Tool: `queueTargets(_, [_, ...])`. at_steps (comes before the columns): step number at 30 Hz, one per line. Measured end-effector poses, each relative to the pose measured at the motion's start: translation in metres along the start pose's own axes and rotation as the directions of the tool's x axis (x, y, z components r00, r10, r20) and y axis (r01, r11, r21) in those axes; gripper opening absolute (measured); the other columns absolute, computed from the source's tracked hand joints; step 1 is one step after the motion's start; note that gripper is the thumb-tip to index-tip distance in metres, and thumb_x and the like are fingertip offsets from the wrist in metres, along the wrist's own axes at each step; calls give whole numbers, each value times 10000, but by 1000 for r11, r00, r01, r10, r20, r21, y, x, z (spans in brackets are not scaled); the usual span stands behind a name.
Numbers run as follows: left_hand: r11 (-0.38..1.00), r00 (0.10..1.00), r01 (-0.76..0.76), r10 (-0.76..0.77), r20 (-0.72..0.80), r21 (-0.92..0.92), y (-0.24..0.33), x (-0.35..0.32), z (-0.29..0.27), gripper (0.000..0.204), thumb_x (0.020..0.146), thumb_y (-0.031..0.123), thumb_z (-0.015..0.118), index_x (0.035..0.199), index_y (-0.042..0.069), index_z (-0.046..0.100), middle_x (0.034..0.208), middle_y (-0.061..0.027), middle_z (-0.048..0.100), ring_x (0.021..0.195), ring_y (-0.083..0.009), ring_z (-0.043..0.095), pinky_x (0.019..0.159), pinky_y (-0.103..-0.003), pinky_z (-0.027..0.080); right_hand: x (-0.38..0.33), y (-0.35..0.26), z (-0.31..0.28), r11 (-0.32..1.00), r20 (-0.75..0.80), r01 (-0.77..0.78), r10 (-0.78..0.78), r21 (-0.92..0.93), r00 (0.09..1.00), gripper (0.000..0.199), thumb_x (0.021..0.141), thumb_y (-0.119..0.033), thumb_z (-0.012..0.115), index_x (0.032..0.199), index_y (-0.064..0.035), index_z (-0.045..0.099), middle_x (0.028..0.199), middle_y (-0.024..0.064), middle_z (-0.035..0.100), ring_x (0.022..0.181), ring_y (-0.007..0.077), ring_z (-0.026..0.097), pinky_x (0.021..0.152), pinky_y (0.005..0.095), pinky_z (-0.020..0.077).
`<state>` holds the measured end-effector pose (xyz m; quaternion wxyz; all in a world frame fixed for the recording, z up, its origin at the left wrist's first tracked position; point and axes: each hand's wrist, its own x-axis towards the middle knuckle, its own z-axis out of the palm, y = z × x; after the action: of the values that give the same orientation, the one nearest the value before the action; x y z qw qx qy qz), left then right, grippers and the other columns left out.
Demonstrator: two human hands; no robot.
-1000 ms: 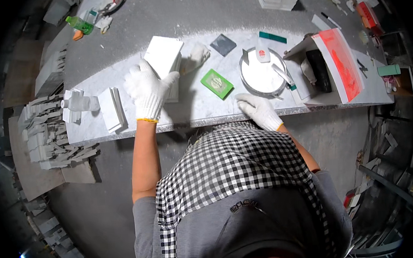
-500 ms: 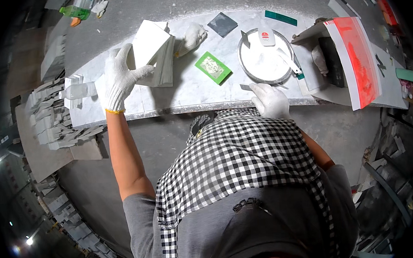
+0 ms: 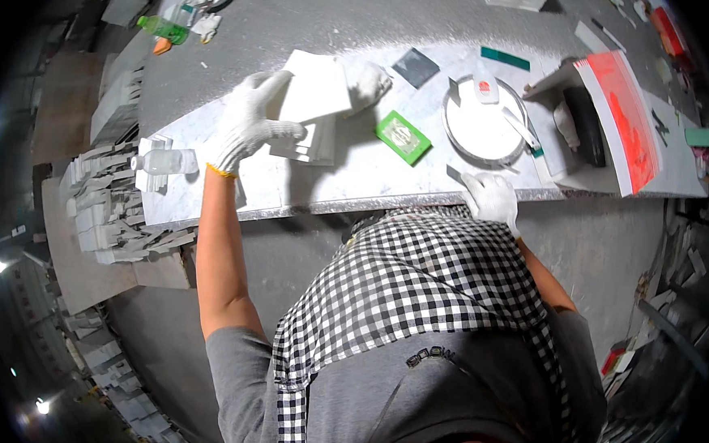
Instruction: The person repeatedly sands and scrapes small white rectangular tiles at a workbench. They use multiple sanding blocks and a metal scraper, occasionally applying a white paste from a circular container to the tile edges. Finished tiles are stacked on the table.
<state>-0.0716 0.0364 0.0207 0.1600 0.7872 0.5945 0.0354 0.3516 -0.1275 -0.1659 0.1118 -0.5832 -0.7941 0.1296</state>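
The left hand (image 3: 255,118), in a white glove, is at the left side of the white slab (image 3: 314,84); its forefinger lies along that side, and its thumb passes before the near edge. Whether it grips firmly or only touches, I cannot tell. The slab thus lies just right of this palm. Its right edge runs almost straight away from the person; the near edge runs crosswise, rising slightly to the right. Which axis is the longer is hard to judge, since the glove covers part of the left side. Under the slab, at the thumb, the stacked slabs (image 3: 323,149) are partly hidden and sit at a different angle.

The right hand (image 3: 491,197), also gloved, is closed upon a thin grey blade (image 3: 454,172). The blade points forward and leftward from the fingers, its long axis diagonal; the held end is hidden.

Just beyond this hand stands the round bowl (image 3: 449,134) with white matter. Between the two hands, farther forward than the blade, lies the green box (image 3: 403,137). The white bundle (image 3: 370,84), right of the slab, is partly covered and its form is unclear.
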Motion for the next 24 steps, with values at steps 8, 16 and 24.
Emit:
queueTargets(8, [955, 989, -139, 120, -87, -262, -23, 8, 16, 831, 798, 625, 756, 1437, 120, 586, 1405, -278, 566, 1323, -429, 537, 1088, -493, 467, -4, -3, -1, 1000, -169, 15, -13, 12, 985, 464, 846, -265, 726, 1294, -159, 667, 1100, 97, 679, 968, 347, 638, 876, 451, 522])
queueTargets(16, [952, 937, 306, -305, -173, -17, 17, 48, 33, 590, 1011, 542, 399, 1147, 61, 712, 1045, -260, 727, 992, -448, 693, 859, -540, 530, 3, -3, -13, 978, 29, 140, -137, -154, 990, 286, 887, -259, 686, 1149, -152, 644, 907, 94, 679, 821, 333, 667, 705, 487, 522])
queueTargets(24, [923, 902, 380, -384, -195, -59, 18, 54, 47, 610, 1007, 457, 365, 864, 20, 765, 880, -266, 720, 842, -457, 709, 775, -537, 553, 26, -28, -49, 987, 121, 124, -111, -100, 986, 133, 917, -205, 647, 1002, -109, 685, 873, 110, 682, 819, 334, 670, 699, 474, 524])
